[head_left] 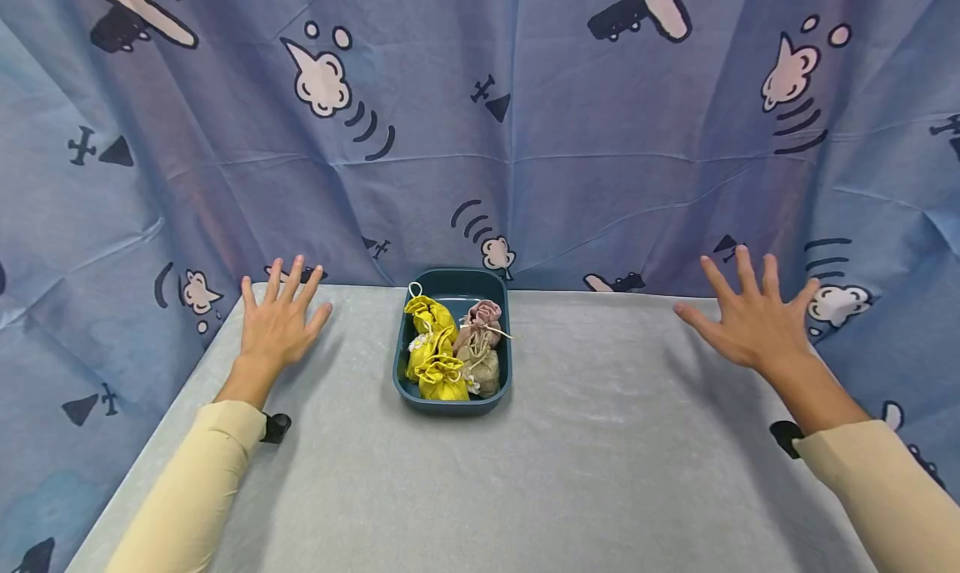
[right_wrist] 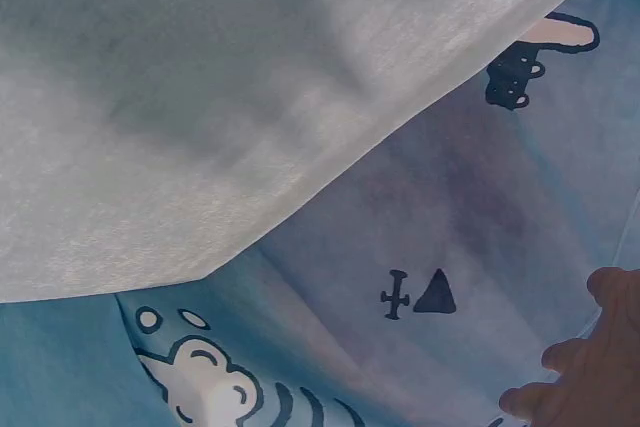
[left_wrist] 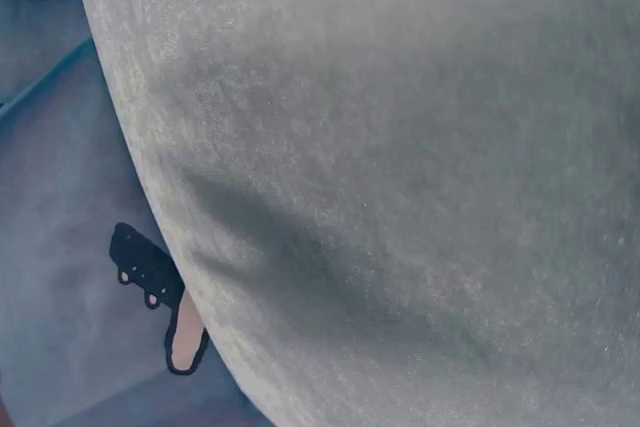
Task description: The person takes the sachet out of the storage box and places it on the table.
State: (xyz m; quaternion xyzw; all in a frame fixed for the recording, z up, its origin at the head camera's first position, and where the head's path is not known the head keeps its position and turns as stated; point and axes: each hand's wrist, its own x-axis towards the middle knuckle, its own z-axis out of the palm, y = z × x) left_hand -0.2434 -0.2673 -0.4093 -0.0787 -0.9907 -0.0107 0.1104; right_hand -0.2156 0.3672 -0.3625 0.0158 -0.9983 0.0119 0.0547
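My left hand (head_left: 277,327), fingers spread, is held over the left side of the table, holding nothing. On the right, my right hand (head_left: 757,327) is likewise spread and bare, over the table's far right corner; its fingers (right_wrist: 590,367) show at the lower right of the right wrist view. Between the hands, at the back of the table, stands a dark teal tub (head_left: 452,406). Inside it lie several yellow drawstring pouches (head_left: 435,348), a pink pouch (head_left: 482,319) and a beige pouch (head_left: 480,366), with pale cords and small white flowers. Neither hand touches the tub.
A pale grey cloth covers the table (head_left: 562,473). A blue curtain (head_left: 570,139) printed with planes and clouds hangs directly behind its back edge and along both sides. Dark wrist cameras (head_left: 276,428) sit by the beige sleeves (head_left: 195,481).
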